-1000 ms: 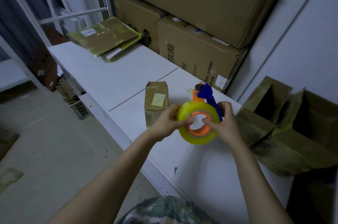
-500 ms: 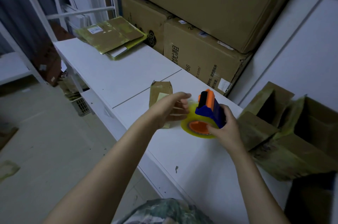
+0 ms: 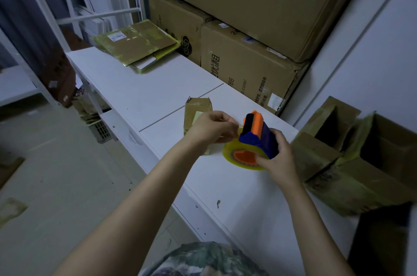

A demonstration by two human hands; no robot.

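- A tape dispenser (image 3: pixel 257 134), blue-bodied with an orange top, is held above the near part of the white table (image 3: pixel 146 90). Its yellow tape roll (image 3: pixel 228 151) is turned on edge, with the orange core facing the camera.
- The dispenser is gripped by the right hand (image 3: pixel 278 158): the fingers are curled round the blue body from the right side, and the thumb is laid against the orange core at the front.
- The left hand (image 3: pixel 213 129) is held just left of the dispenser, its fingers bent and closed into a pinch with the thumb. A thin, pale tape end (image 3: pixel 233 121) is caught between the fingertips and stretched toward the dispenser's top.
- A small brown parcel (image 3: pixel 197 109) with a pale label is laid on the table directly behind the left hand and is partly covered by it. Whether it is touched by the hand cannot be told.
- Open, tape-covered cardboard boxes (image 3: pixel 334 158) are set on the table just right of the right hand.
- Large stacked cartons (image 3: pixel 243 66) are piled against the wall at the back of the table.
- Flat taped packages (image 3: pixel 135 45) are laid at the table's far end, well apart from the hands.
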